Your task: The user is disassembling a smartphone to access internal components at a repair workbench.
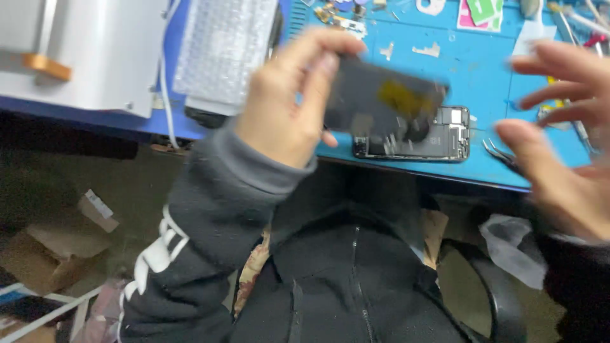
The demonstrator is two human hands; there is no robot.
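My left hand (286, 105) pinches the thin, dark, rigid phone panel (384, 101) by its edge, light but fragile I judge, while my right hand (562, 140) hovers open.

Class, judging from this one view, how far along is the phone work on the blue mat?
Done: the opened phone lies on the blue mat, its insides exposed. In hand: the left hand holds a dark panel, blurred, above it; the right hand is open and empty. Left: the phone is unclosed, with tweezers beside it.
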